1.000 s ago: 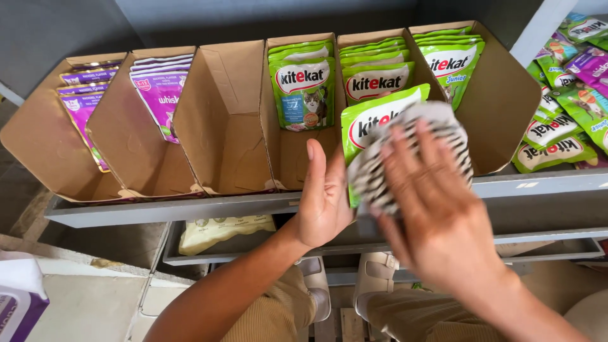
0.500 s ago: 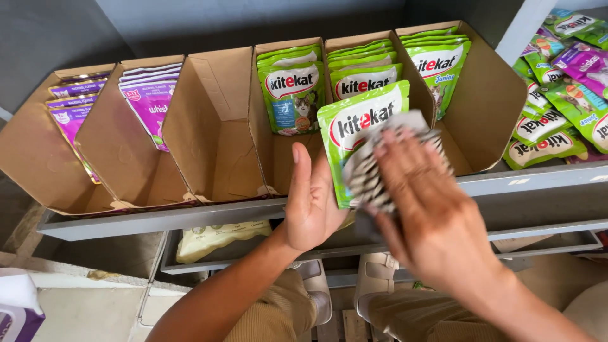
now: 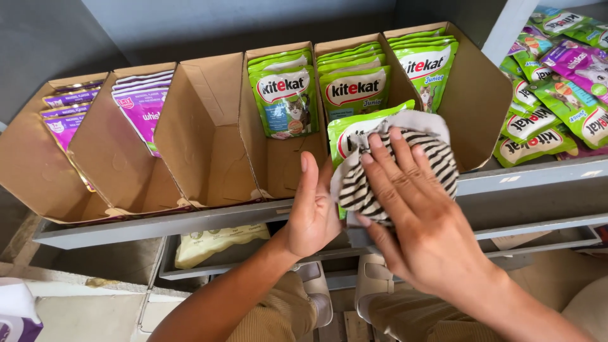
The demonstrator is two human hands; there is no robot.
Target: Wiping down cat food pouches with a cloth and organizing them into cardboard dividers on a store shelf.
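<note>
The right hand lies flat, fingers spread, pressing a striped cloth against the front of a green pouch; its grip is open-palmed on the cloth rather than pinched around it. The left hand stands edge-on just left of the pouch, fingers straight and together, thumb side toward the cloth, touching the pouch's left edge; whether it truly clasps the pouch cannot be told, since the cloth and the right hand hide that side. The pouch stands upright at the front of a cardboard tray on a grey shelf, in front of a row of like green pouches. To its left another tray compartment holds more green pouches, then comes a bare cardboard compartment, and further left two compartments with purple pouches. At the far right, beyond a pale upright post, a loose heap of green and purple pouches lies on the same shelf. Below the shelf a lower ledge carries a pale yellowish pack. The person's knees in tan trousers show at the bottom edge, and a white-and-purple bag sits in the lower left corner.
</note>
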